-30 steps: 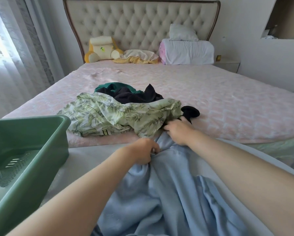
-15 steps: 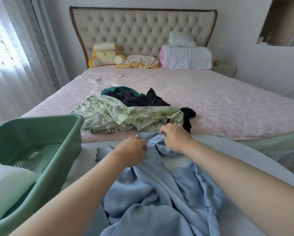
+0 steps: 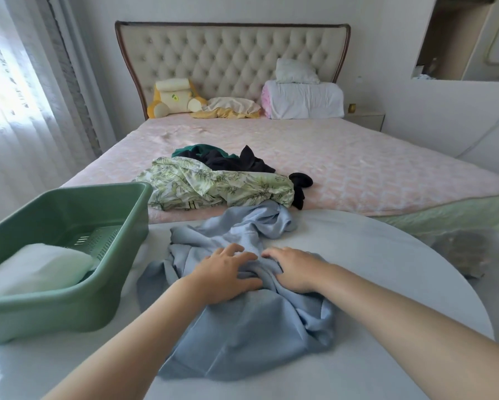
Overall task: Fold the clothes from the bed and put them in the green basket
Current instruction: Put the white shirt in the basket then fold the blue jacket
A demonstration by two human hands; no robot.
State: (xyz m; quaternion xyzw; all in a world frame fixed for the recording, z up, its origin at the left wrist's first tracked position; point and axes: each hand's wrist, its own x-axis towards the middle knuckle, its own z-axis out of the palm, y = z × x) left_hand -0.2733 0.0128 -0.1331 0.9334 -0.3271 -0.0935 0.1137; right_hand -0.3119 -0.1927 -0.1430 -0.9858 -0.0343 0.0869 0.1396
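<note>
While the bed (image 3: 372, 168) fills the upper frame, the green basket (image 3: 55, 307) sits lower left. Blue garment (image 3: 242, 336), centre, crumpled: light, limp, likely slippery; best pinched at corners. My left hand (image 3: 222, 272) and right hand (image 3: 297, 269) press flat on it, grasping nothing.

Yellow-and-cream plush toy (image 3: 171, 96) at eleven o'clock against the tufted beige headboard (image 3: 231, 53); rolled white duvet (image 3: 303, 100) at one o'clock; sheer white curtains (image 3: 17, 96) at nine.
</note>
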